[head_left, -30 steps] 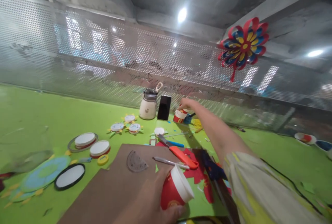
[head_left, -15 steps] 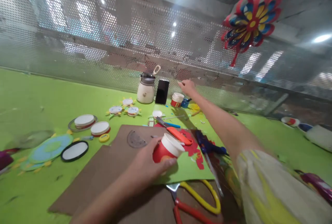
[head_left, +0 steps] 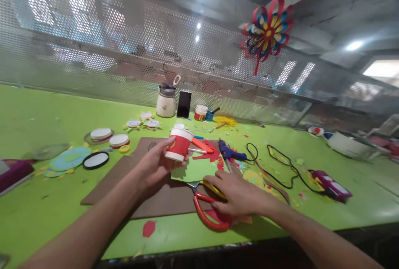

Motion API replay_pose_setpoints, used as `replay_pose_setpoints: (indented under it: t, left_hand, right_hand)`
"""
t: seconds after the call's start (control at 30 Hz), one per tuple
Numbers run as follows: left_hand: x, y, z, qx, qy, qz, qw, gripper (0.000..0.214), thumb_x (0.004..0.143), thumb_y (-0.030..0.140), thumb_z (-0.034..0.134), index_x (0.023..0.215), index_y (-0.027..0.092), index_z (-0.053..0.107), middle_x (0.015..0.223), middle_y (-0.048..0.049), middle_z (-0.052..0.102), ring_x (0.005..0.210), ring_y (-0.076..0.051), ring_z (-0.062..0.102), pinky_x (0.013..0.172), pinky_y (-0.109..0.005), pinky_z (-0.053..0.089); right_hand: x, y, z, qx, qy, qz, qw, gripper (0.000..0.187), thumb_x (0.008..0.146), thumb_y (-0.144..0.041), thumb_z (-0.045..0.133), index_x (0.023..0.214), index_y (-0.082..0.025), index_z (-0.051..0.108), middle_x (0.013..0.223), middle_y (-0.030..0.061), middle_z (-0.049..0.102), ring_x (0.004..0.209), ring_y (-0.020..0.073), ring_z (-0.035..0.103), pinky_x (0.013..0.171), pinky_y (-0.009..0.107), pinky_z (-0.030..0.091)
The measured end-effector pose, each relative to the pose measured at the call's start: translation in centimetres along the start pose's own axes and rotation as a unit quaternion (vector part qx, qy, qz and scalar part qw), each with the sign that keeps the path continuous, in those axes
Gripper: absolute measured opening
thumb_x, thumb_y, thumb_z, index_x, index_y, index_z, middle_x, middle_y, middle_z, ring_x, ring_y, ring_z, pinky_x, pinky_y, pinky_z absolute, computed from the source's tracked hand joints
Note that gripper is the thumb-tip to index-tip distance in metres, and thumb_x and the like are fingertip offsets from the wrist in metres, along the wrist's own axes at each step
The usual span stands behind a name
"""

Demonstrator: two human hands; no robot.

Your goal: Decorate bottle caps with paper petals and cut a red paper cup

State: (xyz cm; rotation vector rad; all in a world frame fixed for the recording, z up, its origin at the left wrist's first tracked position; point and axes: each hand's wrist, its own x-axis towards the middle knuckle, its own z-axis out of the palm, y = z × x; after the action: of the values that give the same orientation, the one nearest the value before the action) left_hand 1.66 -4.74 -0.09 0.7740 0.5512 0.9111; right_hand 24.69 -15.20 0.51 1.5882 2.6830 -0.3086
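Note:
My left hand (head_left: 153, 170) is wrapped round a red paper cup with a white rim (head_left: 178, 144), held upright just above a brown cardboard sheet (head_left: 162, 196). Near the table's front edge, my right hand (head_left: 238, 196) rests palm down on the red and yellow scissors (head_left: 207, 215), fingers curled over the handles. A green paper sheet (head_left: 192, 171) lies between the two hands. An orange utility knife (head_left: 202, 145) lies just behind the cup.
A blue glue gun (head_left: 229, 153) with a black cord (head_left: 274, 165) lies right of the cup. At the back stand a white jar (head_left: 165, 102), a phone (head_left: 183, 104) and another red cup (head_left: 200, 112). Round lids (head_left: 109, 136) and paper discs lie left. A paper pinwheel (head_left: 267, 32) hangs on the mesh wall.
My right hand has come back from the far red cup and landed on the scissors. My left hand has lifted the cup upright. The camera has tilted down and pulled back.

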Motion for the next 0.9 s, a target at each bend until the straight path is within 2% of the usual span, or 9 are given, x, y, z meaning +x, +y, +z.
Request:
replay_pose_setpoints:
  t: [0.07,0.23,0.4,0.5,0.6,0.7,0.77,0.83,0.9]
  left_hand:
    - [0.0,0.0,0.0,0.006,0.008,0.002,1.0,0.031,0.091,0.029,0.054,0.109,0.005,0.062,0.088,-0.0178,0.074,0.065,-0.022,0.071,0.059,-0.033,0.059]
    - [0.4,0.2,-1.0,0.02,0.033,0.011,0.999,0.034,0.086,0.032,0.061,0.108,0.007,0.062,0.086,-0.0169,0.074,0.074,-0.029,0.072,0.066,-0.047,0.061]
    - [0.9,0.6,-2.0,0.023,0.049,0.039,0.998,0.038,0.084,0.036,0.063,0.107,0.006,0.064,0.079,-0.0142,0.073,0.073,-0.027,0.071,0.067,-0.044,0.061]
    - [0.9,0.6,-2.0,0.031,0.047,0.055,0.997,0.038,0.082,0.035,0.066,0.108,0.007,0.064,0.081,-0.0136,0.074,0.074,-0.026,0.071,0.069,-0.043,0.06]
    - [0.6,1.0,-2.1,0.04,0.048,0.067,0.996,0.037,0.082,0.033,0.067,0.107,0.007,0.064,0.083,-0.0142,0.074,0.077,-0.026,0.071,0.071,-0.042,0.06]
    - [0.3,1.7,-2.1,0.048,0.05,0.071,0.995,0.034,0.083,0.032,0.065,0.104,0.006,0.065,0.082,-0.0152,0.074,0.079,-0.026,0.071,0.073,-0.041,0.06]
    - [-0.1,2.2,-1.9,0.06,0.052,0.066,0.995,0.031,0.082,0.03,0.065,0.102,0.006,0.065,0.083,-0.0165,0.074,0.079,-0.027,0.071,0.073,-0.041,0.06]
    - [-0.7,2.4,-1.3,0.078,0.05,0.054,0.994,0.028,0.08,0.026,0.067,0.1,0.006,0.066,0.086,-0.0177,0.075,0.079,-0.027,0.072,0.072,-0.041,0.06]
    - [-1.7,2.3,-0.4,0.095,0.043,0.045,0.994,0.024,0.079,0.024,0.068,0.097,0.009,0.067,0.087,-0.0165,0.075,0.079,-0.027,0.072,0.074,-0.041,0.06]
  right_hand:
    - [0.0,-0.5,0.7,-0.005,-0.007,0.012,1.0,0.059,0.076,-0.033,0.062,0.133,-0.024,0.048,0.102,0.0099,0.062,0.092,0.0278,0.06,0.077,0.037,0.043]
    - [0.9,-0.8,0.6,0.023,-0.075,0.042,0.996,0.08,0.068,-0.039,0.066,0.142,-0.028,0.038,0.108,0.0115,0.061,0.088,0.0298,0.062,0.064,0.032,0.041]
    - [0.8,-0.9,-0.1,0.03,-0.06,0.078,0.995,0.088,0.073,-0.035,0.064,0.151,-0.026,0.024,0.111,0.0151,0.066,0.099,0.036,0.062,0.075,0.04,0.043]
    - [0.0,-1.7,-0.7,0.034,-0.049,0.08,0.995,0.078,0.074,-0.033,0.063,0.147,-0.026,0.034,0.108,0.0142,0.069,0.108,0.0378,0.06,0.086,0.045,0.043]
    - [-1.9,-3.0,-1.1,0.061,-0.042,0.059,0.996,0.061,0.079,-0.025,0.058,0.138,-0.03,0.046,0.124,0.011,0.063,0.115,0.0321,0.058,0.091,0.042,0.044]
    - [-4.7,-3.5,-1.6,0.129,-0.006,0.021,0.991,0.06,0.08,-0.017,0.055,0.139,-0.029,0.048,0.134,0.0085,0.057,0.123,0.0272,0.052,0.102,0.041,0.04]
    - [-6.6,-3.0,-2.1,0.193,0.004,0.001,0.981,0.07,0.077,-0.015,0.06,0.143,-0.031,0.043,0.146,0.0055,0.047,0.132,0.0254,0.045,0.107,0.039,0.037]
    - [-7.9,-1.8,-2.9,0.24,0.057,0.037,0.968,0.063,0.082,-0.018,0.059,0.142,-0.033,0.045,0.145,0.0042,0.049,0.131,0.0238,0.047,0.107,0.038,0.038]
    - [-8.1,-0.3,-3.7,0.252,0.106,0.064,0.96,0.058,0.084,-0.025,0.06,0.14,-0.027,0.047,0.141,0.0075,0.053,0.126,0.0257,0.052,0.104,0.039,0.042]
